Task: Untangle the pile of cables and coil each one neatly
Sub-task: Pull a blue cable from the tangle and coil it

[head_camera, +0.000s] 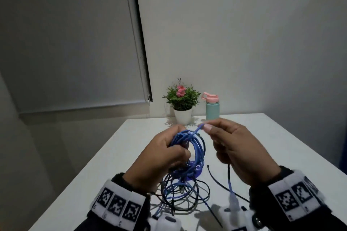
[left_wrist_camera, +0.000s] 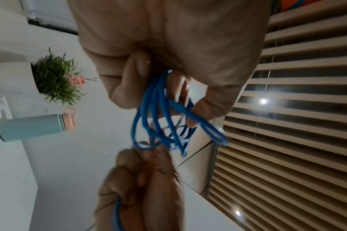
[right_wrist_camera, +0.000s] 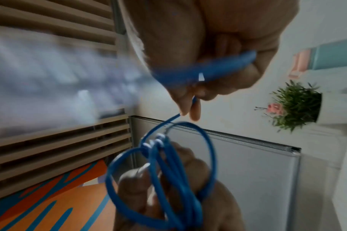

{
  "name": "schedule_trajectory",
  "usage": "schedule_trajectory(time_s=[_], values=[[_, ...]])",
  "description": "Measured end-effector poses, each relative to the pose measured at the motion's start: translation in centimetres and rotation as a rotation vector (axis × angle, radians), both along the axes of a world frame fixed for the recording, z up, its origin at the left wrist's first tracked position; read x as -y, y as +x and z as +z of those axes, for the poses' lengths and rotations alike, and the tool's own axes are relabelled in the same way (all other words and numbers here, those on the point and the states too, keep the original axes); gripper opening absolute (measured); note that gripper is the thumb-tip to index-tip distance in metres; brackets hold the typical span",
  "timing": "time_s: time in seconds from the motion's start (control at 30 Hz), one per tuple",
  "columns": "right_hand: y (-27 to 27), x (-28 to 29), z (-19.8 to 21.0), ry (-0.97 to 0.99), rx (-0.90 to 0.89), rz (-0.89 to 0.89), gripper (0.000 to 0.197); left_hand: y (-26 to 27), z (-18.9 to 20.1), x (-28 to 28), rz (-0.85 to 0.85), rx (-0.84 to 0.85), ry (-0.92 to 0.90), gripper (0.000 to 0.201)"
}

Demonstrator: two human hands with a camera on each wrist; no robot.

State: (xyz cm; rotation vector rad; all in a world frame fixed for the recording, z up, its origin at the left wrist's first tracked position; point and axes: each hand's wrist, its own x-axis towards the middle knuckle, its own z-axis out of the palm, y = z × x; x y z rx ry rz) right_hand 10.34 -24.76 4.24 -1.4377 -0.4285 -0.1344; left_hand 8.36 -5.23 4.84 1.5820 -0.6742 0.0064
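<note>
My left hand (head_camera: 169, 153) grips a coil of blue cable (head_camera: 196, 148) held above the white table (head_camera: 116, 155). To its right, my right hand (head_camera: 231, 146) pinches a strand of the same blue cable (head_camera: 200, 127) between thumb and forefinger; the cable's tail hangs below that hand to a clear plug (head_camera: 233, 201). In the left wrist view the blue loops (left_wrist_camera: 159, 115) hang from my curled fingers (left_wrist_camera: 129, 81). The right wrist view shows the coil (right_wrist_camera: 168, 168) and the pinched strand (right_wrist_camera: 168, 121). A tangle of black and blue cables (head_camera: 180, 191) lies on the table beneath my hands.
A potted plant (head_camera: 182, 103) with a pink flower and a teal bottle (head_camera: 212, 107) with a pink lid stand at the table's far edge against the wall. A loose black cable (head_camera: 217, 182) lies to the right of the tangle.
</note>
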Motion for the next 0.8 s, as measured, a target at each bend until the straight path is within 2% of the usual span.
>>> schedule_trajectory(time_s=[0.13,0.27,0.37,0.43,0.5,0.57,0.6,0.63,0.7,0.77,0.8], values=[[-0.1,-0.4,-1.1,-0.257,-0.055,0.13,0.034,0.6,-0.9,1.2,0.12,0.118,-0.059,0.021],[0.2,-0.2,-1.3,-0.316,-0.108,0.156,0.036,1.4,-1.4,0.9,0.126,0.063,0.022,0.032],[0.5,-0.1,-1.9,-0.326,-0.147,0.196,0.038,1.5,-1.5,0.4,0.077,0.038,0.073,0.021],[0.8,-0.2,-2.1,-0.347,-0.13,0.158,0.029,1.5,-1.6,0.5,0.1,0.006,0.052,0.013],[0.8,-0.2,-1.8,-0.38,-0.019,-0.029,0.014,1.9,-1.8,0.4,0.26,0.015,0.028,0.01],[0.3,0.5,-0.7,-0.355,0.182,-0.333,0.017,2.8,-2.0,0.0,0.49,0.074,0.025,0.015],[-0.2,0.7,0.1,-0.294,0.287,-0.393,0.013,3.3,-2.3,-0.3,0.596,0.118,0.038,0.013],[-0.9,0.9,0.7,-0.251,0.355,-0.359,0.012,3.6,-2.5,-0.4,0.675,0.144,0.056,0.011],[-2.4,0.3,1.4,-0.274,0.416,-0.168,0.018,3.7,-2.9,-0.2,0.719,0.126,0.042,0.009],[-3.2,-1.0,0.9,-0.44,0.452,-0.074,0.019,3.6,-3.1,0.5,0.641,0.051,-0.033,0.01],[-3.1,-1.6,0.5,-0.526,0.488,-0.106,0.018,3.4,-3.2,0.8,0.577,0.002,-0.075,0.01]])
